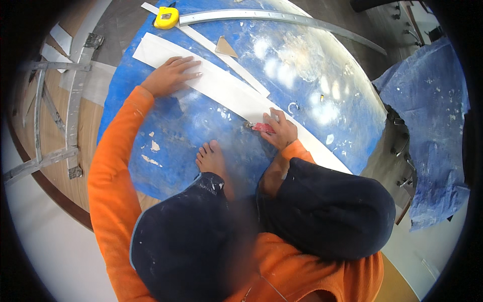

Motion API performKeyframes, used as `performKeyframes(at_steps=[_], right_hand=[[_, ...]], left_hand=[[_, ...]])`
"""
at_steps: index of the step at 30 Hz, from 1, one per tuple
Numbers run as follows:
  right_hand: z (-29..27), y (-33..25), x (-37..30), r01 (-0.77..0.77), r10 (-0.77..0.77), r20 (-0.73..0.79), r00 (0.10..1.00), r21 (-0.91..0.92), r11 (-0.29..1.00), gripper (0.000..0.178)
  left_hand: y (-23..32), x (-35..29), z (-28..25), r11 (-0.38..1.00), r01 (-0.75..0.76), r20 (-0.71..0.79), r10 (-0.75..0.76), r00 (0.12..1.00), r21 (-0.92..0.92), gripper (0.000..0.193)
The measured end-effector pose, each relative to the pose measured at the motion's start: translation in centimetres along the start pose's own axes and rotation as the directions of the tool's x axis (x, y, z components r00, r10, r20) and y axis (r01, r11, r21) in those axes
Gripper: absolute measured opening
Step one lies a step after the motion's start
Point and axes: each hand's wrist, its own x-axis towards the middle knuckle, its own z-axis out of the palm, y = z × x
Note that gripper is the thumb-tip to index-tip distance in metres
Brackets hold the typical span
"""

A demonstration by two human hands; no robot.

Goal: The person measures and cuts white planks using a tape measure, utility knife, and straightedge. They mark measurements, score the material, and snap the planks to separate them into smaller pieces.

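Note:
A long white board strip (221, 90) lies slantwise across the blue sheet (171, 126) in front of me. My left hand (173, 76) rests on its left part, with the fingers spread and nothing held. Farther right, my right hand (280, 130) is closed around a red utility knife (262, 128). The knife's tip points left, close to the strip's near edge; whether the blade touches the board I cannot tell. Some fingers of that hand reach onto the strip.
Beyond the strip lie a narrow white strip (229, 60), a brown triangular offcut (226, 48), a yellow tape measure (167, 18) and a long metal profile (282, 17). A paint-spotted metal frame (74, 110) is at left; a blue cloth-like sheet (432, 121) is at right. My bare foot (214, 158) stands near the strip.

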Motion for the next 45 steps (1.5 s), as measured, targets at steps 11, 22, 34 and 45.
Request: performKeyframes(at_steps=[11,22,34,45], right_hand=[[0.5,0.4,0.0,0.033,-0.032,-0.022,0.999,0.06,0.998,0.062],[-0.3,0.1,-0.1,-0.025,0.028,-0.035,0.999,0.088,0.996,0.053],[-0.2,-6.9,24.3,0.096,-0.141,-0.008,0.99,0.774,0.626,0.043],[5.4,-15.7,38.8,0.104,-0.245,0.223,0.944,0.502,0.858,0.035]], left_hand=[[-0.6,0.0,0.3,0.999,0.02,0.049,-0.022,0.999,0.038,0.059],[12.2,2.7,4.0,0.807,0.585,-0.253,-0.584,0.771,-0.08,0.094],[12.8,3.8,3.3,0.672,0.727,-0.163,-0.74,0.653,-0.14,0.128],[12.8,4.7,2.5,0.627,0.779,0.007,-0.779,0.627,0.008,0.13]])
